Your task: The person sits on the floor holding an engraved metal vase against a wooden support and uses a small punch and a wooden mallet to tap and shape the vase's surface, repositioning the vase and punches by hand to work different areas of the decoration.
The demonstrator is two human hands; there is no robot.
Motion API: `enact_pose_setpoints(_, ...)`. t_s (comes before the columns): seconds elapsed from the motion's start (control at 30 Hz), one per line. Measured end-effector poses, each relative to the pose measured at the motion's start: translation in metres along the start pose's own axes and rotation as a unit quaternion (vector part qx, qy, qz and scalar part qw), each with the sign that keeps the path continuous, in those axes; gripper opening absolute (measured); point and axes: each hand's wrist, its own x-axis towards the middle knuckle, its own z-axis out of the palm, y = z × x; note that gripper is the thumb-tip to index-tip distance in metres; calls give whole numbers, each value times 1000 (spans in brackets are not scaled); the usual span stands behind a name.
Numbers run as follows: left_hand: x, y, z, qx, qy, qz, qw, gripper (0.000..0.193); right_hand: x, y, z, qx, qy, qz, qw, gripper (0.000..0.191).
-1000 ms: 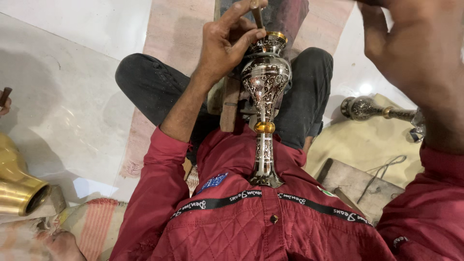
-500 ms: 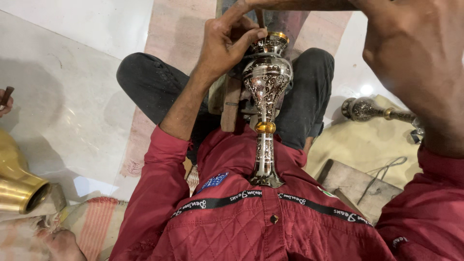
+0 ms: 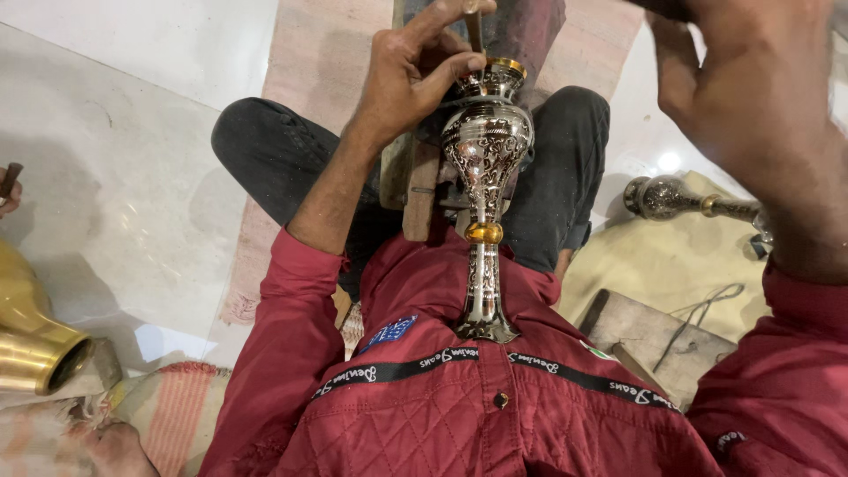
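Note:
An engraved silver vase with a brass band lies along my lap, its foot against my red jacket and its gold-rimmed mouth pointing away. My left hand grips a thin metal punch with its tip set at the vase's rim. Up at the right, close to the camera, my right hand is raised, curled round a dark tool handle that is mostly cut off by the top edge.
A wooden block props the vase between my dark-trousered legs. A brass vessel stands at the left, near another person's hand. A second engraved vase lies on cream cloth at the right, beside a wooden board.
My right hand swung in over the vase's mouth half a second ago and has drawn back up to the right. The left hand, punch and vase have stayed put.

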Motion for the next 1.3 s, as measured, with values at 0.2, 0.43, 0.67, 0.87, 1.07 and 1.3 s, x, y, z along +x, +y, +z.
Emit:
enact_pose_setpoints(0.2,1,-1,-2,-15,-12,5,1000,46,-2,0,1,-3,0,5,1000,50)
enact_pose_setpoints(0.43,4,-1,-4,-19,-20,20,999,47,-1,1,3,-2,-2,11,1000,50)
enact_pose_setpoints(0.67,3,2,-6,-46,-26,-10,999,44,2,-5,-1,4,17,1,1000,56)
enact_pose_setpoints(0.87,4,1,1,-84,57,13,995,26,-19,-7,18,15,72,35,997,52)
enact_pose_setpoints(1.07,-25,21,6,-139,231,-30,962,34,-77,-34,102,494,24,345,797,28)
enact_pose_setpoints(1.3,-80,91,36,-96,286,-47,952,17,-138,-123,198,846,34,360,392,28)
